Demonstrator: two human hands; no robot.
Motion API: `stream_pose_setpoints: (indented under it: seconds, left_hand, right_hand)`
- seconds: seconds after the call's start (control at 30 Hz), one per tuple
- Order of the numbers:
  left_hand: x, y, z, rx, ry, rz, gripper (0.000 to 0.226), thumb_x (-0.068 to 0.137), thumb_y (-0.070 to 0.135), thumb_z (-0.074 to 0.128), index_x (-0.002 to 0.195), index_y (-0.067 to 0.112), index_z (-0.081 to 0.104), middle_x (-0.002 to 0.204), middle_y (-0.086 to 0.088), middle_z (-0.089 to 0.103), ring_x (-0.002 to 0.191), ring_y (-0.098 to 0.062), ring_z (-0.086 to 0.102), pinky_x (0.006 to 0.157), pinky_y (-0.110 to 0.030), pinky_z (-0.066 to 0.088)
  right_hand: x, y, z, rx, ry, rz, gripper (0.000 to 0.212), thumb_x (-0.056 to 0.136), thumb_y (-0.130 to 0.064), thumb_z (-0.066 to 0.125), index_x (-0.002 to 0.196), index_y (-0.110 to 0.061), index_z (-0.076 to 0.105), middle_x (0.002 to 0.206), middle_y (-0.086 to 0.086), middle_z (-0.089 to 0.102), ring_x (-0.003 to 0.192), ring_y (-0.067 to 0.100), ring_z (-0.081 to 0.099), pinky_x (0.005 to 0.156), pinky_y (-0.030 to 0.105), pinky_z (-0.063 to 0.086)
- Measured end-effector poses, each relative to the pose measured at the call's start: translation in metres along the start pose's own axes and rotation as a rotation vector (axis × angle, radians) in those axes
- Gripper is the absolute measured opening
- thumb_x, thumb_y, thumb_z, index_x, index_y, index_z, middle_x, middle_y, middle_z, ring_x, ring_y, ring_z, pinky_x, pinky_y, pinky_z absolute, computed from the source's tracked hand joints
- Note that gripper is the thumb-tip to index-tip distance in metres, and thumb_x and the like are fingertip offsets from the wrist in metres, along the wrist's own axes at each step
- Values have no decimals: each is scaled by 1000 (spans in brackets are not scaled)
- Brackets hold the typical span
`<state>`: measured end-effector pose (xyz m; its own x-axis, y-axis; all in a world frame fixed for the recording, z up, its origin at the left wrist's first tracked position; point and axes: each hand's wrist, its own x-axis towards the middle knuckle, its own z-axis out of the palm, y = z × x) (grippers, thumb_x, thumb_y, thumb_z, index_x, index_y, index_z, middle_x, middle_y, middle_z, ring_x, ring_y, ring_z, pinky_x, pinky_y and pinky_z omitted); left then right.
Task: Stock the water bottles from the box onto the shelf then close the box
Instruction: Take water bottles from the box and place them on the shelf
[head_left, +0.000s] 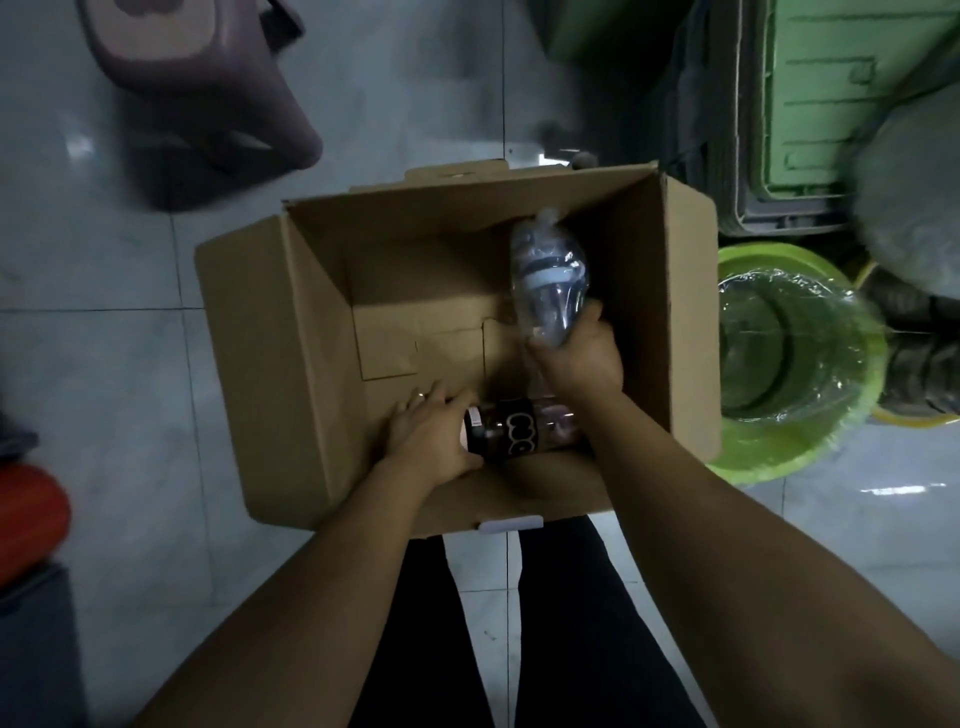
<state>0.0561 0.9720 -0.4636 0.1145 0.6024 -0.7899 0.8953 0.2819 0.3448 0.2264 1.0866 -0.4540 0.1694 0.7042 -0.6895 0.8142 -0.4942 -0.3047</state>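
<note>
An open cardboard box (270, 332) stands on the tiled floor in front of me, its flaps spread outward. My right hand (582, 358) grips the lower end of a clear plastic-wrapped water bottle (548, 275), which is raised inside the box on the right side. My left hand (431, 434) closes over one end of a dark bottle with a black label (519, 434) lying on its side against the box's near wall. No shelf is in view.
A mauve plastic stool (208, 88) stands at the far left. Green crates (841, 88) and a green basin with a plastic-wrapped item (795, 358) sit to the right of the box. A red object (26, 519) is at the left edge. My legs are below the box.
</note>
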Motion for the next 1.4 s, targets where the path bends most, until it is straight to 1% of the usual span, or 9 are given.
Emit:
stream_pose_setpoints:
  seconds: [0.3, 0.47, 0.6, 0.87, 0.93, 1.03, 1.17, 1.3, 1.4]
  left_hand:
    - [-117, 8, -103, -451, 323, 52, 69, 59, 37, 96, 118, 34, 61, 120, 14, 59, 101, -12, 62, 85, -29, 53]
    - [-202, 16, -153, -616, 492, 92, 88, 56, 38, 99, 128, 53, 50, 118, 22, 63, 107, -6, 64, 91, -29, 56]
    - [-263, 26, -165, -818, 734, 132, 107, 54, 23, 102, 141, 50, 45, 118, 14, 67, 104, -2, 68, 79, -7, 51]
    - [-382, 41, -159, -1290, 1369, 179, 112, 47, 10, 103, 143, 21, 47, 119, 4, 68, 101, 0, 71, 83, -26, 61]
    - [-412, 36, -152, -1371, 1534, 170, 95, 45, 29, 94, 133, 14, 58, 116, 2, 72, 101, -3, 72, 80, -20, 59]
    - [-451, 13, -129, -1574, 1763, 130, 68, 56, 31, 85, 121, 16, 70, 117, -6, 75, 110, -25, 71, 86, -39, 59]
    - [-515, -27, -90, -1838, 1951, 263, 75, 68, 27, 79, 138, 8, 61, 135, -20, 65, 122, -34, 64, 99, -48, 54]
    - [-585, -59, -36, -1972, 2209, 276, 57, 86, 39, 73, 136, 16, 60, 129, -8, 68, 117, -29, 63, 92, -47, 53]
    - [-639, -85, 4, -2132, 2274, 340, 19, 98, 44, 56, 96, 32, 71, 97, 7, 73, 95, -16, 66, 80, -34, 53]
  right_hand:
    - [-113, -25, -86, 260, -63, -15, 69, 73, -53, 79, 127, -20, 53, 113, 0, 65, 93, 20, 64, 72, 32, 51]
    - [-194, -51, -128, 584, -102, -147, 60, 68, -53, 78, 119, -27, 59, 108, 0, 72, 89, 19, 74, 76, 49, 64]
    - [-248, -71, -140, 791, -131, -279, 38, 85, -34, 79, 118, -31, 62, 112, 2, 72, 91, 20, 75, 73, 52, 64]
    - [-317, -132, -164, 806, -537, -601, 60, 80, -39, 79, 134, -32, 55, 125, 7, 67, 106, 33, 71, 78, 53, 62]
    - [-338, -146, -157, 768, -630, -660, 53, 80, -34, 73, 130, -30, 57, 118, 7, 71, 101, 32, 73, 75, 49, 63]
    - [-376, -161, -137, 703, -785, -681, 43, 83, -29, 73, 123, -22, 62, 105, 11, 74, 90, 33, 75, 67, 44, 61]
    - [-444, -175, -106, 594, -975, -668, 30, 82, -26, 60, 100, -2, 65, 78, 18, 66, 57, 23, 68, 47, 33, 56]
    - [-516, -191, -66, 449, -1097, -816, 18, 98, -18, 59, 99, 0, 64, 76, 7, 71, 63, 16, 70, 52, 32, 57]
    - [-586, -198, -19, 382, -1231, -923, 36, 89, -35, 71, 111, -7, 73, 101, 22, 74, 89, 37, 73, 78, 52, 61]
